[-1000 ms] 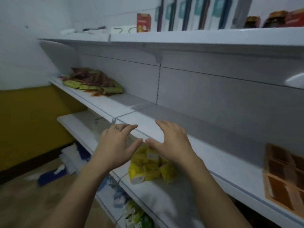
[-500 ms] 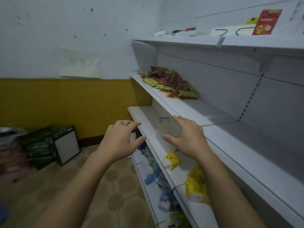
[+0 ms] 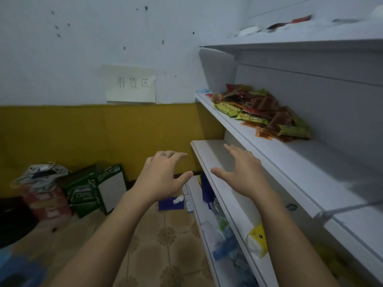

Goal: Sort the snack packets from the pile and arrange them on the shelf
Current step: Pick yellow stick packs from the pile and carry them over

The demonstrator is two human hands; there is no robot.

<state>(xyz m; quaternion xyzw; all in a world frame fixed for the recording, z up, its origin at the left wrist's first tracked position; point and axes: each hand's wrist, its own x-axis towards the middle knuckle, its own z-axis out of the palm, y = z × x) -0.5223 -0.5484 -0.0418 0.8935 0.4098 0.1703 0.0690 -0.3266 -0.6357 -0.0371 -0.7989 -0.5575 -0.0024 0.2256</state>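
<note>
A loose pile of snack packets [image 3: 263,112], green, red and brown, lies at the left end of the white middle shelf [image 3: 290,160]. My left hand [image 3: 163,175] hovers in the air left of the shelving, fingers spread and relaxed, holding nothing. Over the left end of the lower shelf [image 3: 209,154] my right hand [image 3: 242,170] is stretched out, fingers straight, also empty. Both hands are well below and to the left of the pile.
A yellow packet [image 3: 257,239] lies on the lower shelf beside my right forearm. Blue and white packets [image 3: 223,237] fill the bottom shelf. Green boxes [image 3: 97,187] and bags [image 3: 41,183] stand on the tiled floor by the yellow wall. A paper sign [image 3: 130,83] hangs above.
My view has swung left, from the yellow packets on the lower shelf toward the shelf's left end and the wall. Both empty hands moved left with it.
</note>
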